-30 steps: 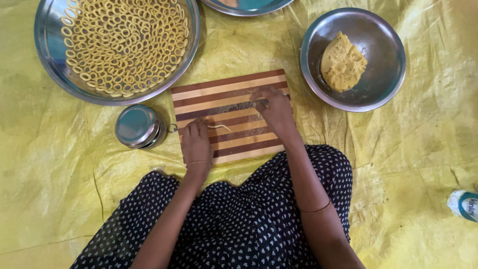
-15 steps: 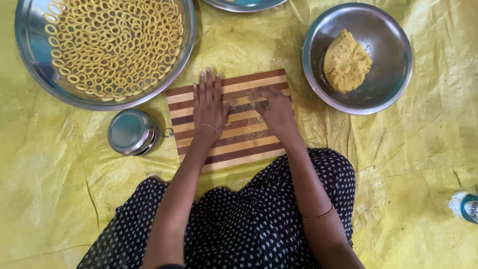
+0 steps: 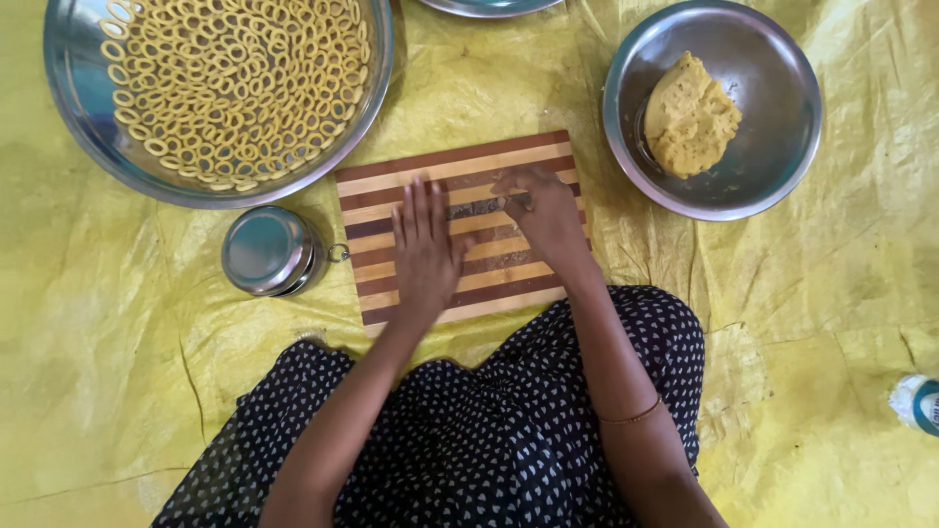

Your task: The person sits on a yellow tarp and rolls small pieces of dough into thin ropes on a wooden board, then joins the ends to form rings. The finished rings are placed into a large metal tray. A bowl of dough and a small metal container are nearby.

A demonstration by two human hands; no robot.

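Note:
A striped wooden cutting board (image 3: pixel 509 284) lies on a yellow sheet in front of my lap. My left hand (image 3: pixel 425 249) lies flat on the middle of the board, palm down, fingers straight and close together. My right hand (image 3: pixel 543 215) rests on the board's right part with its fingers curled. Its fingertips pinch the end of a thin dough strand (image 3: pixel 479 207) that runs between the two hands. The rest of the strand is hidden under my left palm.
A large steel plate (image 3: pixel 73 117) full of small dough rings (image 3: pixel 225 88) sits at the far left. At the far right, a steel bowl (image 3: pixel 782 147) holds a yellow dough lump (image 3: pixel 690 117). A small lidded steel container (image 3: pixel 266 249) stands left of the board. A bottle (image 3: pixel 919 403) shows at the right edge.
My left hand slid from the board's near edge to its far side, flattening out, then came back to the middle. My right hand stayed in place.

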